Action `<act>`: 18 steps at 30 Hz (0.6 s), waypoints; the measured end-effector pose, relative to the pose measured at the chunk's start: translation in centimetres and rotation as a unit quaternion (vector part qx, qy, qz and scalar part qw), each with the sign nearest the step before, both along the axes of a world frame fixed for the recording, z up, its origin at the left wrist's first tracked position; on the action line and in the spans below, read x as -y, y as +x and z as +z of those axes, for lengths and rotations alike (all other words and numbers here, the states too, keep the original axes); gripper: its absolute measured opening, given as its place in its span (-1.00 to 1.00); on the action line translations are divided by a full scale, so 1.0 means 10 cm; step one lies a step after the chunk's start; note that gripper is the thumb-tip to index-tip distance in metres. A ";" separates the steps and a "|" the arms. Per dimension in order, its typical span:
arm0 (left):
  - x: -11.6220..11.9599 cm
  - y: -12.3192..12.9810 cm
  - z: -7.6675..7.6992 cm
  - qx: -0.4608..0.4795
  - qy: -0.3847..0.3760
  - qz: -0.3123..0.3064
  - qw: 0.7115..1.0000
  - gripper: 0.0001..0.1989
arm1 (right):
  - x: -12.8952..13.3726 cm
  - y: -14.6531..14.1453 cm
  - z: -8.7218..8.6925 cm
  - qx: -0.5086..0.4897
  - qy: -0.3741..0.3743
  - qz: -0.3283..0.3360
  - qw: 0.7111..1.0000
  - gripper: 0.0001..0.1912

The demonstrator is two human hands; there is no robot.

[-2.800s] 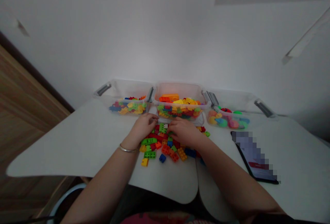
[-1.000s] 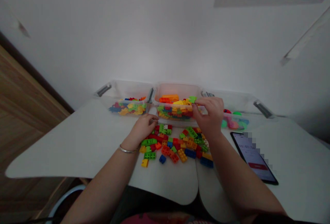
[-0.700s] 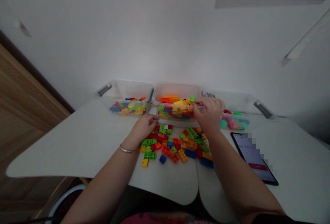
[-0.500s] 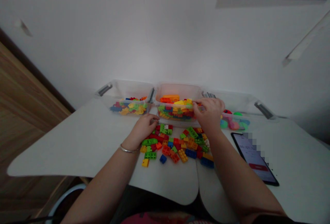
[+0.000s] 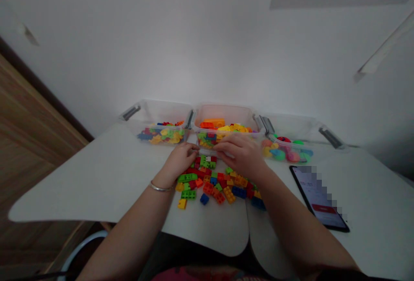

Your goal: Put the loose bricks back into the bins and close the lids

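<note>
Loose plastic building bricks [image 5: 210, 186] lie heaped on the white surface [image 5: 97, 177] before a well-filled clear bin [image 5: 223, 113], with the left hand [image 5: 179, 159] curled at the pile and the right hand [image 5: 237, 154] cupped at the rim, any pinched brick hidden.

The left hand [image 5: 179, 159] and right hand [image 5: 239, 154] are reaching forward palm-down, curving inward, fingers pointing toward each other.
</note>
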State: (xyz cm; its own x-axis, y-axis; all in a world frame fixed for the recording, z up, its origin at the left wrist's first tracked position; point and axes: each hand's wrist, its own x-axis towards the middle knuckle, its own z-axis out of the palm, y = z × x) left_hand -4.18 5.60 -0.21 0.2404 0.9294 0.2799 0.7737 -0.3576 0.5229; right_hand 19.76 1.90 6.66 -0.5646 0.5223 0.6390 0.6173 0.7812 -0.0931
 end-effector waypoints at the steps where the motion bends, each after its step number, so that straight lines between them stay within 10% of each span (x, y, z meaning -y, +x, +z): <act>1: 0.00 0.00 0.00 -0.001 0.000 0.001 1.000 -0.71 | -0.01 -0.04 -0.04 0.034 -0.028 0.019 0.999 -0.78; 8: -0.01 -0.01 -0.03 0.006 0.006 0.002 1.000 -0.70 | -0.11 -0.18 -0.35 0.202 -0.187 -0.028 0.961 -0.73; 18: -0.02 -0.02 -0.05 0.005 0.011 -0.001 1.000 -0.70 | -0.13 -0.14 -0.35 0.235 -0.191 -0.055 0.951 -0.73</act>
State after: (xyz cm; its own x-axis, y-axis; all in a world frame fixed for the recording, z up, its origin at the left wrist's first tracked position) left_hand -4.38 5.77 -0.75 0.2393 0.9227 0.3023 0.7678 -0.3704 0.5227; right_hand 18.39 3.20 3.17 -0.6699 0.7381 0.0803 0.7367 0.6742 -0.0512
